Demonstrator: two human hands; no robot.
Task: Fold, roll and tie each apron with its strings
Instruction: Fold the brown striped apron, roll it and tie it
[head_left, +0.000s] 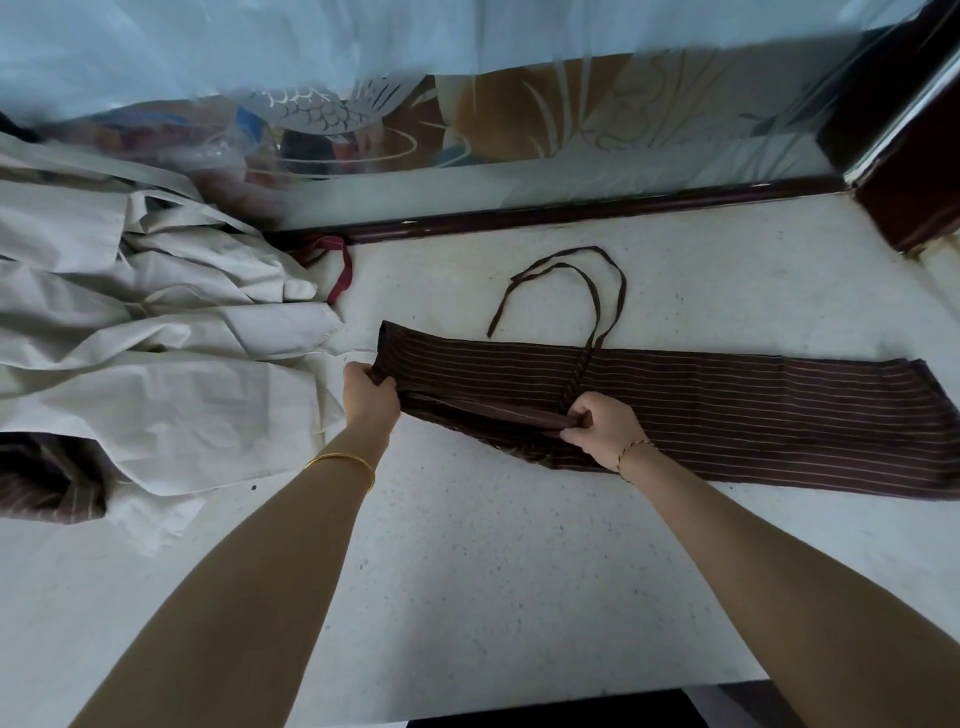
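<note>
Left hand (370, 397), just beside cream cloth (156, 332) heaped at nine o'clock, grips the left end of the striped brown apron (727, 410), a long folded band across the table (467, 571). Right hand (602, 431) pinches its near fold. Its strings (597, 312) loop toward twelve o'clock.

A pale speckled worktop (519, 571) met a dark wooden rail (571, 210); above it stood a frosted glass pane (649, 161) etched with a fish (311, 111); a dark post (904, 171) stood far right.

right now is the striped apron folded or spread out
Folded: striped apron lies as a long narrow band, strings loose behind it.
</note>
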